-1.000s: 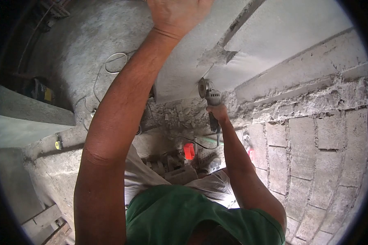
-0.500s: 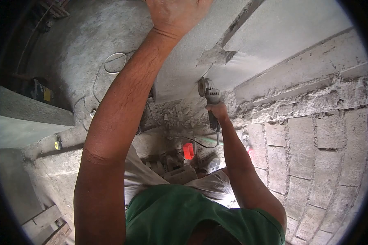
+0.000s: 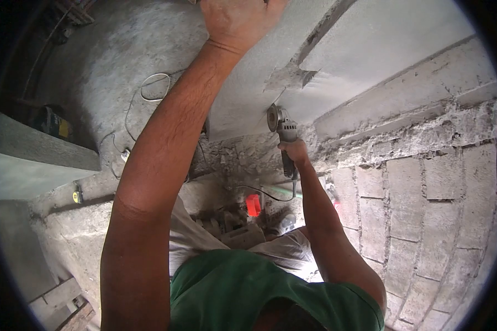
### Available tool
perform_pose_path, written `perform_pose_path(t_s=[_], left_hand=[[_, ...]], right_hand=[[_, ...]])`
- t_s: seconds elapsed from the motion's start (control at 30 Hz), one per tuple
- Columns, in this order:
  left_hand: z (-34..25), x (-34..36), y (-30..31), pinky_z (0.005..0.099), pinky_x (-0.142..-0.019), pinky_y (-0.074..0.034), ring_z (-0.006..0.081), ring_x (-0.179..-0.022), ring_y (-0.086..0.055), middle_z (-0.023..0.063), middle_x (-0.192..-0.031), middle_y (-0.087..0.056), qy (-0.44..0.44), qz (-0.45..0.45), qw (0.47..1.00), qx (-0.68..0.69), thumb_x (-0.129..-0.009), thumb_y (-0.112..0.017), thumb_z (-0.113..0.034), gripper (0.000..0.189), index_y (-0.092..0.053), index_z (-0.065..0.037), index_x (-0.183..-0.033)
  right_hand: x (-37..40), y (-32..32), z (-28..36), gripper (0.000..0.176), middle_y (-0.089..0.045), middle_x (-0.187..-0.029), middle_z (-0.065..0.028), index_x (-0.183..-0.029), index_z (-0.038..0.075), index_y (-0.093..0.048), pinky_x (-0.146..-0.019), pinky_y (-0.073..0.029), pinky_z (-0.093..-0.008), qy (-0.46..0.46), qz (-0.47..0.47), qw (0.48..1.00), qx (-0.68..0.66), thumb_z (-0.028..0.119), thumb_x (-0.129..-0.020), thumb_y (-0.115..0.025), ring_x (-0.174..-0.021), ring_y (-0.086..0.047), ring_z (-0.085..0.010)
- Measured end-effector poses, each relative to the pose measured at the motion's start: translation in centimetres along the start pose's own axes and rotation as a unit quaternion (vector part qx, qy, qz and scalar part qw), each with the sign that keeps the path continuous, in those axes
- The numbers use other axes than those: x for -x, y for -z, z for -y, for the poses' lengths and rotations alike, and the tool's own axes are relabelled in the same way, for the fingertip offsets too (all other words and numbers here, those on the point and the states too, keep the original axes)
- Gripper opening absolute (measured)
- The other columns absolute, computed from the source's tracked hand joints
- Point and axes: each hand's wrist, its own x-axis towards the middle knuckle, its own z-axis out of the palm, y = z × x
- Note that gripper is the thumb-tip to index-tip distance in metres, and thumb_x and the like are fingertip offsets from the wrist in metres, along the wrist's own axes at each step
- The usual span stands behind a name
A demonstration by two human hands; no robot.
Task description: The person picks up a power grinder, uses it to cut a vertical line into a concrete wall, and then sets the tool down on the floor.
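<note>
The right hand (image 3: 294, 151) is closed around the grinder (image 3: 284, 131), whose disc meets the slab's (image 3: 243, 94) lower edge. The left hand (image 3: 237, 19) lies on the slab higher up, fingers out of view, so I cannot tell its grip. Rubble (image 3: 237, 157) lies below the slab.

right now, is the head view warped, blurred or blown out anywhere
Head view: heavy fisheye bows the grey block wall and leaves black corners; the pale plastered slab is bright, nearly washed out; the small grey angle grinder in the right hand looks fairly sharp.
</note>
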Motion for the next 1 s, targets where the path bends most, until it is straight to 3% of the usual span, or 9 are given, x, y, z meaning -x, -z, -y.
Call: perform_pose_path(t_s=[0.13, 0.2, 0.3, 0.37, 0.43, 0.57, 0.63, 0.73, 1.0], left_hand=[[-1.1, 0.5, 1.5, 0.0474, -0.117, -0.033, 0.0416, -0.140, -0.040, 0.0308, -0.151, -0.037, 0.100, -0.006, 0.974, 0.205, -0.083, -0.079, -0.032, 0.099, -0.022, 0.010, -0.153], [-1.8, 5.6, 3.2, 0.0466, -0.105, -0.040, 0.0372, -0.122, -0.054, 0.0227, -0.133, -0.056, 0.024, -0.027, 0.996, 0.080, -0.081, -0.082, -0.023, 0.071, -0.049, 0.003, -0.138], [-7.5, 20.7, 7.6, 0.0512, -0.101, -0.041, 0.0393, -0.114, -0.057, 0.0227, -0.121, -0.060, 0.173, 0.233, 0.933, 0.215, -0.082, -0.078, -0.019, 0.053, -0.058, 0.003, -0.125], [-11.0, 29.3, 8.8, 0.0503, -0.107, -0.042, 0.0429, -0.127, -0.053, 0.0274, -0.131, -0.057, 0.334, 0.525, 0.766, 0.161, -0.080, -0.081, -0.040, 0.088, -0.042, 0.006, -0.143], [-12.9, 37.4, 7.7, 0.0500, -0.110, -0.042, 0.0408, -0.131, -0.052, 0.0255, -0.138, -0.055, 0.503, 0.612, 0.585, 0.174, -0.073, -0.088, -0.041, 0.113, -0.022, 0.005, -0.154], [-15.4, 41.5, 4.9, 0.0448, -0.105, -0.045, 0.0359, -0.123, -0.057, 0.0197, -0.129, -0.057, 0.571, 0.502, 0.593, 0.265, -0.070, -0.088, -0.027, 0.091, -0.037, 0.004, -0.140], [-15.0, 38.5, 3.0, 0.0409, -0.102, -0.048, 0.0289, -0.123, -0.058, 0.0164, -0.128, -0.057, 0.626, 0.425, 0.427, 0.495, -0.065, -0.092, -0.018, 0.097, -0.034, 0.005, -0.140], [-15.7, 39.0, 1.5, 0.0389, -0.096, -0.051, 0.0239, -0.121, -0.059, 0.0118, -0.124, -0.058, 0.718, 0.417, 0.375, 0.412, -0.062, -0.092, -0.011, 0.100, -0.031, 0.002, -0.140], [-16.4, 38.2, 0.0, 0.0395, -0.095, -0.050, 0.0225, -0.123, -0.058, 0.0130, -0.133, -0.053, 0.679, 0.476, 0.408, 0.382, -0.069, -0.089, -0.018, 0.097, -0.029, -0.003, -0.143]], right_hand=[[-0.2, 0.4, -0.2, 0.025, -0.067, -0.072, -0.0070, -0.081, -0.002, -0.071, -0.060, -0.049, -0.0361, 0.019, 0.005, 1.000, -0.008, 0.018, -0.067, -0.079, -0.065, -0.061, -0.0178], [-0.1, 0.6, 0.2, 0.031, -0.069, -0.075, -0.0113, -0.084, -0.003, -0.072, -0.062, -0.052, -0.0372, 0.024, 0.007, 1.000, -0.003, 0.022, -0.067, -0.080, -0.068, -0.066, -0.0203], [-0.8, 0.6, -0.8, 0.038, -0.072, -0.078, -0.0166, -0.087, -0.004, -0.073, -0.066, -0.055, -0.0389, 0.026, 0.011, 1.000, 0.004, 0.026, -0.066, -0.081, -0.073, -0.071, -0.0232], [-1.8, 0.3, -2.0, 0.040, -0.072, -0.078, -0.0175, -0.087, -0.005, -0.073, -0.066, -0.055, -0.0395, 0.026, 0.018, 0.999, 0.013, 0.027, -0.065, -0.081, -0.074, -0.072, -0.0235], [-2.8, 0.1, -2.4, 0.046, -0.073, -0.081, -0.0201, -0.089, -0.005, -0.072, -0.069, -0.056, -0.0412, 0.007, 0.018, 0.997, 0.076, 0.032, -0.064, -0.081, -0.077, -0.073, -0.0276], [-1.4, 0.7, -1.0, 0.051, -0.074, -0.085, -0.0218, -0.093, -0.005, -0.072, -0.072, -0.057, -0.0422, 0.013, 0.000, 0.995, 0.100, 0.035, -0.062, -0.080, -0.081, -0.074, -0.0319], [-0.4, 0.8, -0.1, 0.036, -0.069, -0.071, -0.0117, -0.079, -0.004, -0.071, -0.061, -0.052, -0.0383, 0.008, -0.002, 1.000, 0.023, 0.028, -0.065, -0.080, -0.066, -0.066, -0.0196], [-0.5, 0.9, 0.2, 0.041, -0.070, -0.074, -0.0145, -0.082, -0.006, -0.071, -0.063, -0.053, -0.0388, 0.029, -0.015, 0.997, 0.066, 0.030, -0.065, -0.079, -0.069, -0.068, -0.0212], [0.8, 1.3, 2.2, 0.047, -0.072, -0.079, -0.0176, -0.087, -0.009, -0.071, -0.066, -0.054, -0.0384, -0.009, -0.019, 0.998, 0.061, 0.032, -0.065, -0.080, -0.073, -0.070, -0.0230]])
